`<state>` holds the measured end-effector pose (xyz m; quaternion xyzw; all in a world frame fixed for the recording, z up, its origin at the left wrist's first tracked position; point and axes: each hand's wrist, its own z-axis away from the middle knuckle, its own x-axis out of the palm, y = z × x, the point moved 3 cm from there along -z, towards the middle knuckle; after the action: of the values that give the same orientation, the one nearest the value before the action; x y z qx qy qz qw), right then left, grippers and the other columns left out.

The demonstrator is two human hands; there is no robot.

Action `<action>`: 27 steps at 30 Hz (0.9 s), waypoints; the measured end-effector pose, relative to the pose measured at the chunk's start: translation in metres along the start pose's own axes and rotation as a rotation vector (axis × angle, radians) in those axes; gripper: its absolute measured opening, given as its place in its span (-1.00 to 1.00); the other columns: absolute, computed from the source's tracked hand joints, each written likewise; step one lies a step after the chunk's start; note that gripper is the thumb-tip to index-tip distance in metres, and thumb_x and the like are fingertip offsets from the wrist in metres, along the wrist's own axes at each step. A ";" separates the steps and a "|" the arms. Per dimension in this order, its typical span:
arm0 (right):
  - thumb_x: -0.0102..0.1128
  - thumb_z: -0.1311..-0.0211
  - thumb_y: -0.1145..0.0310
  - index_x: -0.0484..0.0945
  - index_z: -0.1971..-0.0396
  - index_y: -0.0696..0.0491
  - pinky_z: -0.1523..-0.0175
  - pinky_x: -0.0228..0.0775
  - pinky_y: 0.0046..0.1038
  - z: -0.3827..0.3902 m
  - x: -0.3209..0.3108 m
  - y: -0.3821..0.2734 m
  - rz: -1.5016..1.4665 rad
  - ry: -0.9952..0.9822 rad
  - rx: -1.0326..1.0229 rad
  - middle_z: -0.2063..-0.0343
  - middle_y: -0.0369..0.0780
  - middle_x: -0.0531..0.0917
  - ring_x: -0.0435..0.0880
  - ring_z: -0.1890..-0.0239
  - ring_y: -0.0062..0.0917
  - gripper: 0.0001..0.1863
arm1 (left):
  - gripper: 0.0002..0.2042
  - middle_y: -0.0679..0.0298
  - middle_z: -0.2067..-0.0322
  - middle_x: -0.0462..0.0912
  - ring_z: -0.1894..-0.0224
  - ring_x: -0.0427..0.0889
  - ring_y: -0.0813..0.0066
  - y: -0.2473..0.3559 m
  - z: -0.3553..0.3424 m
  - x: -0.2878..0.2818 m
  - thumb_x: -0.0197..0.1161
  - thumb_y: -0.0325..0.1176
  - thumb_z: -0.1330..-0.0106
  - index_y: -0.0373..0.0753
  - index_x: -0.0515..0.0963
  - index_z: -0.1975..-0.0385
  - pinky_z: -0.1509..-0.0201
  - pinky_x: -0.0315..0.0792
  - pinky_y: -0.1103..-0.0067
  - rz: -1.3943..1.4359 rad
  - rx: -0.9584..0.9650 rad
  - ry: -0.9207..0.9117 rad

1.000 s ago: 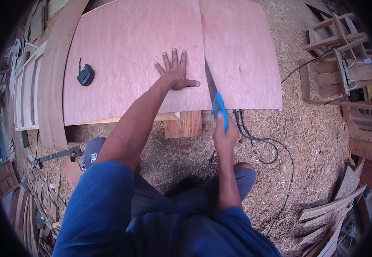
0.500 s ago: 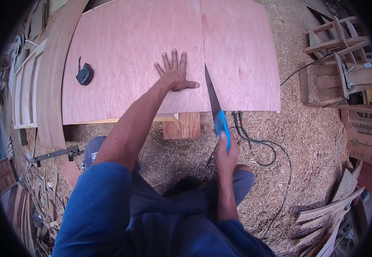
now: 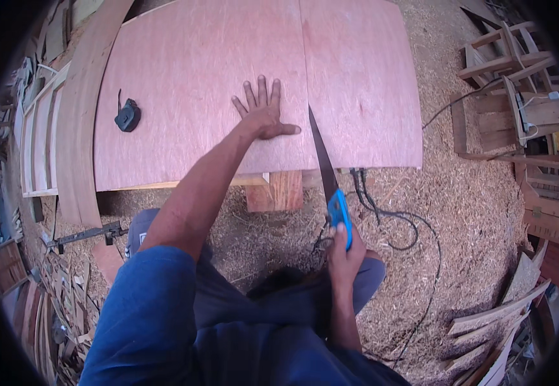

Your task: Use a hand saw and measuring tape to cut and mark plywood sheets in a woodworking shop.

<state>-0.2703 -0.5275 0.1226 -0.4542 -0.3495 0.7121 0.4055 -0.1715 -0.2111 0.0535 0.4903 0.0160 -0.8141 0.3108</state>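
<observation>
A pinkish plywood sheet (image 3: 195, 58) lies across the upper middle of the view, with a thin straight line running front to back right of its middle. My left hand (image 3: 264, 112) is pressed flat on the sheet just left of that line, fingers spread. My right hand (image 3: 345, 251) grips the blue handle of a handsaw (image 3: 321, 154), below the sheet's near edge. The dark blade reaches up onto the line at that edge. A black tape measure (image 3: 127, 116) lies on the left part of the sheet.
A long board (image 3: 78, 128) crosses a slatted wooden frame (image 3: 35, 141) at the left. A wood block (image 3: 273, 199) shows under the sheet. Black cables (image 3: 414, 228) run over shavings at the right, beside wooden frames (image 3: 511, 58). Offcuts (image 3: 485, 321) lie at the lower right.
My right hand and the saw have moved steadily down toward me, drawing the blade back along the line. My left hand has stayed in place on the sheet.
</observation>
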 end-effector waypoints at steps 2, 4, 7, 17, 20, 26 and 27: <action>0.16 -0.53 0.25 0.67 -0.01 0.23 0.33 0.41 -0.42 0.000 0.003 0.006 0.076 0.015 -0.007 0.55 -0.26 0.58 0.53 0.47 -0.65 -0.66 | 0.45 -0.15 -0.59 -0.65 -0.56 -0.77 -0.37 0.000 -0.001 0.000 0.39 0.52 0.02 -0.12 -0.48 -0.62 -0.43 -0.60 -0.43 -0.020 -0.008 -0.006; 0.16 -0.52 0.25 0.67 0.02 0.23 0.29 0.45 -0.39 -0.029 0.019 0.002 0.168 0.060 -0.099 0.52 -0.21 0.64 0.60 0.45 -0.60 -0.66 | 0.47 -0.12 -0.59 -0.66 -0.56 -0.75 -0.36 -0.001 -0.001 0.001 0.33 0.61 0.05 -0.07 -0.52 -0.61 -0.44 -0.58 -0.43 -0.038 -0.019 -0.005; 0.17 -0.54 0.24 0.65 0.27 0.23 0.45 0.21 -0.42 -0.057 0.036 0.002 0.075 0.090 -0.391 0.62 -0.29 0.46 0.35 0.56 -0.66 -0.67 | 0.47 -0.12 -0.59 -0.65 -0.56 -0.75 -0.36 -0.001 0.000 0.003 0.33 0.60 0.05 -0.07 -0.52 -0.61 -0.44 -0.56 -0.44 -0.040 -0.017 0.014; 0.16 -0.53 0.26 0.69 0.08 0.23 0.35 0.37 -0.45 -0.015 0.010 0.004 0.133 0.028 -0.035 0.54 -0.21 0.58 0.48 0.48 -0.67 -0.68 | 0.46 -0.12 -0.59 -0.66 -0.56 -0.72 -0.37 -0.001 0.000 0.001 0.31 0.61 0.03 -0.07 -0.54 -0.61 -0.44 -0.52 -0.45 -0.048 -0.014 0.005; 0.14 -0.54 0.25 0.69 0.08 0.22 0.32 0.38 -0.42 -0.055 0.036 -0.019 0.124 0.031 -0.292 0.54 -0.19 0.57 0.49 0.47 -0.62 -0.68 | 0.46 -0.13 -0.58 -0.67 -0.56 -0.72 -0.37 -0.001 0.000 0.004 0.31 0.61 0.02 -0.07 -0.56 -0.60 -0.44 -0.52 -0.45 -0.073 -0.019 0.011; 0.17 -0.55 0.21 0.56 0.39 0.20 0.42 0.21 -0.44 0.012 -0.008 0.001 0.028 0.066 0.013 0.65 -0.36 0.37 0.30 0.55 -0.67 -0.64 | 0.47 -0.13 -0.58 -0.66 -0.57 -0.72 -0.38 -0.003 -0.007 0.005 0.30 0.63 0.05 -0.04 -0.57 -0.60 -0.44 -0.53 -0.45 -0.068 -0.023 -0.027; 0.17 -0.55 0.21 0.56 0.38 0.20 0.41 0.21 -0.44 0.006 -0.005 0.000 0.005 0.058 -0.036 0.65 -0.36 0.37 0.30 0.55 -0.67 -0.64 | 0.47 -0.13 -0.58 -0.66 -0.57 -0.72 -0.38 -0.003 -0.008 0.001 0.30 0.63 0.05 -0.04 -0.57 -0.60 -0.44 -0.53 -0.45 -0.080 -0.021 0.029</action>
<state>-0.2745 -0.5325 0.1264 -0.4829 -0.3492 0.6932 0.4054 -0.1672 -0.2066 0.0477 0.4977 0.0486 -0.8186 0.2826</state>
